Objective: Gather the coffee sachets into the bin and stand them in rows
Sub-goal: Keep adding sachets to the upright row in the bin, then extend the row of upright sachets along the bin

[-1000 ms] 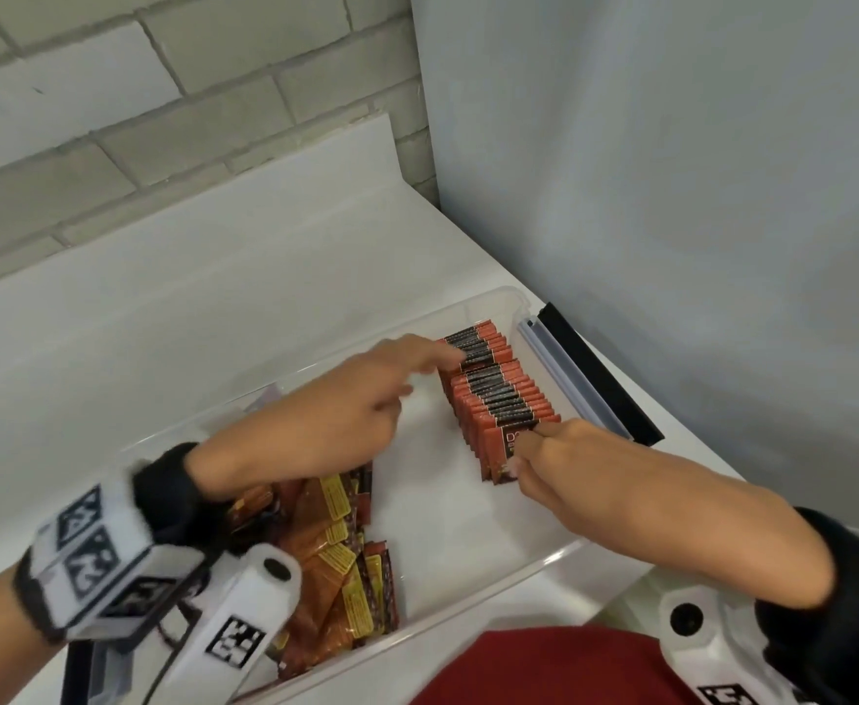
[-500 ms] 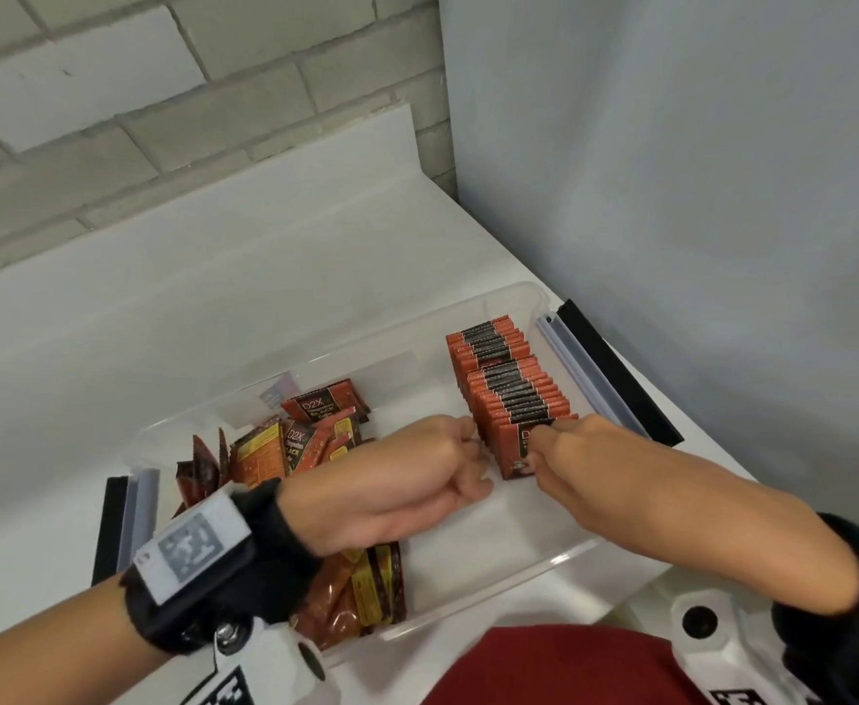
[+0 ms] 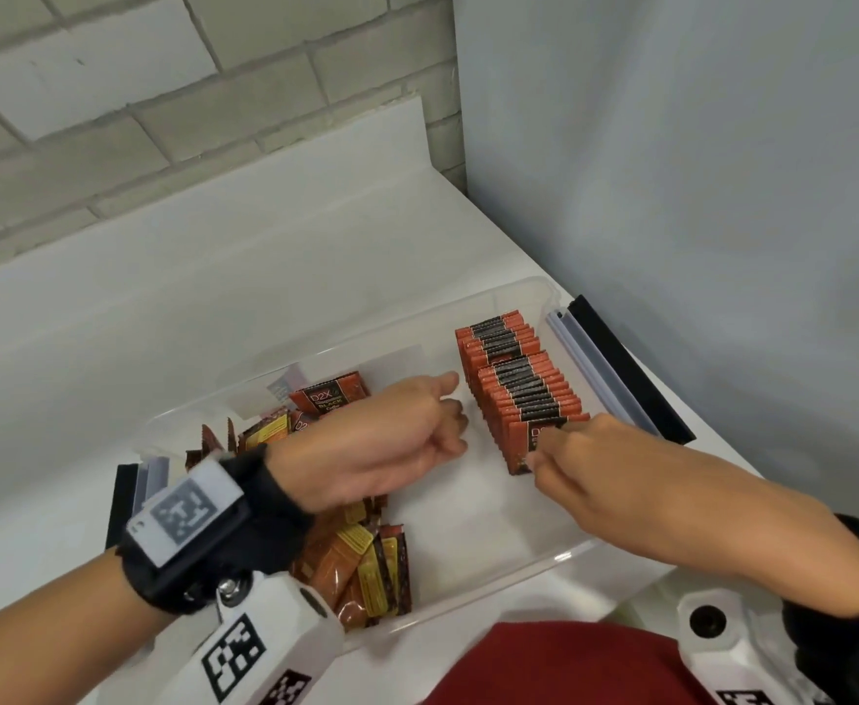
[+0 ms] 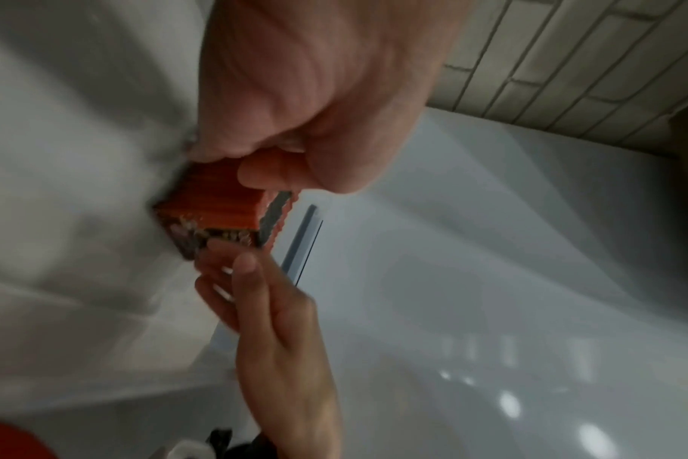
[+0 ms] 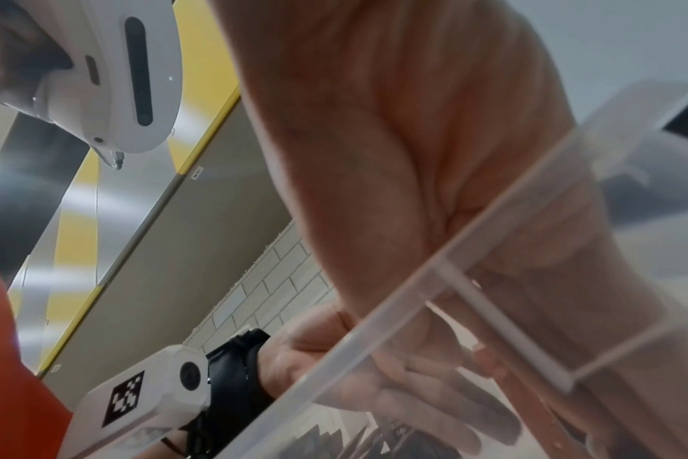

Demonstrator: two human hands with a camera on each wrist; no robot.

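The row of standing red-and-black foil coffee sachets [image 3: 521, 386] sits at the right end of the clear plastic bin [image 3: 534, 557], packed face to face on their edges. Its long axis runs from the near side of the bin toward the far right corner, and each sachet's printed face looks back toward the person. A loose heap of orange and yellow-labelled sachets [image 3: 361, 567] lies flat and jumbled at the bin's left end, well apart from the row.

The right hand [image 3: 585, 465] has its fingertips against the nearest sachet, bracing the front of the row; whether it pinches that sachet or only presses it, I cannot tell. The left hand [image 3: 391, 445] hangs loosely curled just beside the row's left flank and seems to hold nothing.

The risk, as I judge it, is a domino collapse — if the right hand lets go before the row is backed up, the thin sachets may tip forward onto the bare floor of the bin. A sideways nudge from the left hand could also skew the row.
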